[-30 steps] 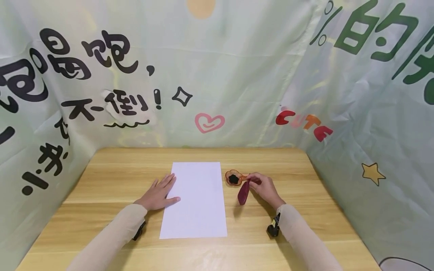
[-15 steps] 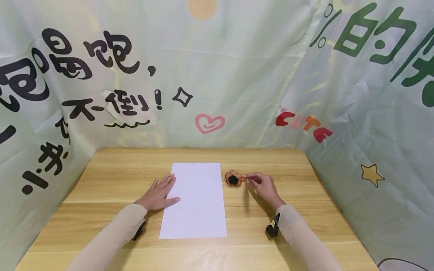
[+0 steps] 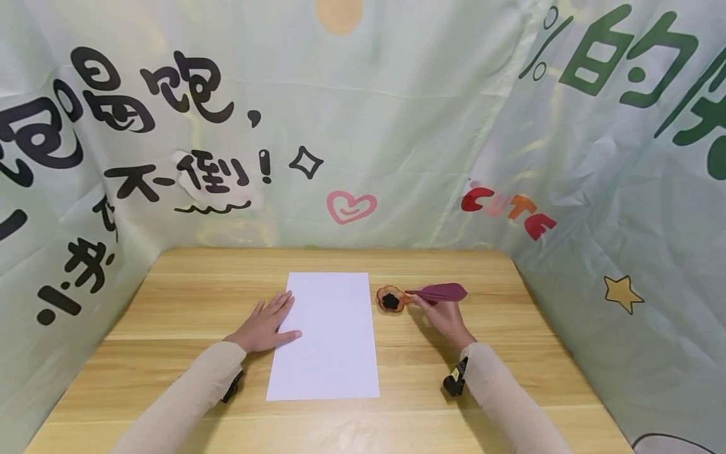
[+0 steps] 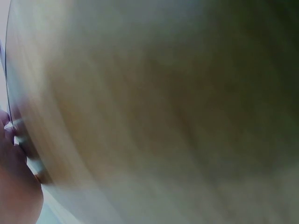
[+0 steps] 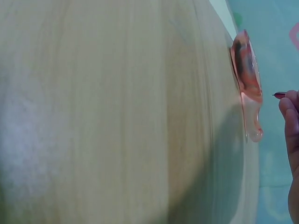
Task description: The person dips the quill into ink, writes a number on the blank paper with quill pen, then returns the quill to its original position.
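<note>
Nearest me lies the white paper point(image 3: 326, 362); my left hand point(image 3: 263, 328) rests flat across its left edge, fingers spread, gripping nothing. Right of the paper, my right hand point(image 3: 446, 320) pinches the maroon quill-like thing point(image 3: 447, 292), broad tail rightward, thin tip pointing toward the orange flower-shaped dish point(image 3: 380, 299) but apart from it. I judge this a step of steadying and positioning; the next move calls for a light, controlled pinch. Beyond hangs the printed backdrop point(image 3: 408, 139).

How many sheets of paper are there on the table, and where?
1. The white sheet lies left of the flower-shaped dish, with the left hand resting on its left edge. Any sheet hidden exactly beneath would not show.
</note>
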Motion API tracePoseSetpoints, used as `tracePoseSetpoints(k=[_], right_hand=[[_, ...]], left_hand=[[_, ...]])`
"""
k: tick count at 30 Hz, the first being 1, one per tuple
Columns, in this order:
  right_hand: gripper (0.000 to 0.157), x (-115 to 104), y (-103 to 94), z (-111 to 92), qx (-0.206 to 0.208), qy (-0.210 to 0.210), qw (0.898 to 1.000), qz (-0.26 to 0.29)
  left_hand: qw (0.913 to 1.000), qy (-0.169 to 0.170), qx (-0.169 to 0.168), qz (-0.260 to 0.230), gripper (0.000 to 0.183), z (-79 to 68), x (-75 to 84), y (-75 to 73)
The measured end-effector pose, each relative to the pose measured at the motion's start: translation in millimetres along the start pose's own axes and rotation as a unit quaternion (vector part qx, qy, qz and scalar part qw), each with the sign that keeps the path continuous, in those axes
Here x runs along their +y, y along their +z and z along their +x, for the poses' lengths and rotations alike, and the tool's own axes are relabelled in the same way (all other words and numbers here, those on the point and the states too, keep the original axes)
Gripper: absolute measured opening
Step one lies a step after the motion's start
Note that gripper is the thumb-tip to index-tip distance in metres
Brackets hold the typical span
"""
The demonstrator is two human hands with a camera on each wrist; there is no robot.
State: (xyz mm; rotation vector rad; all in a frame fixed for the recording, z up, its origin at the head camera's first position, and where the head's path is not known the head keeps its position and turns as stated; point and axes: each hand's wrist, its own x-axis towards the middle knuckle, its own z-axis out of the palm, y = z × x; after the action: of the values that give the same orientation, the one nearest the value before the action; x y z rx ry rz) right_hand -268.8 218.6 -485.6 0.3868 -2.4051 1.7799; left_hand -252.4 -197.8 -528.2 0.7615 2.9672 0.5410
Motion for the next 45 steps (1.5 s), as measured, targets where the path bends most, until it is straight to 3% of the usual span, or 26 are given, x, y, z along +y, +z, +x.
tracePoseSetpoints(k=[3,6,17,25,29,33,39,45], right_hand=[[0.024,9,-0.1,3,0.031,0.039,0.997,-0.057],[0.024,11,0.2,4,0.050,0.047,0.990,-0.126],[0.017,11,-0.5,4,0.026,0.016,0.999,-0.031],[0.022,-5,-3.5,1,-0.039,0.038,0.998,0.043],[0.028,-17,-2.7,-3,-0.074,0.038,0.996,0.030],[0.031,-18,-2.3,-3,-0.084,0.046,0.995,0.016],[0.031,-2,-2.2,2,-0.076,0.065,0.995,0.003],[0.030,6,2.3,2,-0.041,0.089,0.994,-0.042]], left_hand=[[1.0000,0.001,0.001,-0.002,0.083,-0.5,0.3,-0.3],[1.0000,0.002,0.000,-0.005,0.083,-1.1,0.1,-0.6],[1.0000,-0.001,0.001,0.002,0.084,-0.8,-1.2,1.7],[1.0000,-0.002,-0.002,0.006,0.084,-0.9,-1.0,1.3],[1.0000,-0.003,-0.003,0.006,0.086,0.1,-2.9,2.6],[1.0000,-0.006,-0.006,0.000,0.088,1.7,-4.2,3.6],[0.9999,-0.009,-0.013,0.003,0.089,2.5,-4.0,3.4],[0.9998,-0.006,-0.017,0.011,0.088,2.4,-2.3,0.2]])
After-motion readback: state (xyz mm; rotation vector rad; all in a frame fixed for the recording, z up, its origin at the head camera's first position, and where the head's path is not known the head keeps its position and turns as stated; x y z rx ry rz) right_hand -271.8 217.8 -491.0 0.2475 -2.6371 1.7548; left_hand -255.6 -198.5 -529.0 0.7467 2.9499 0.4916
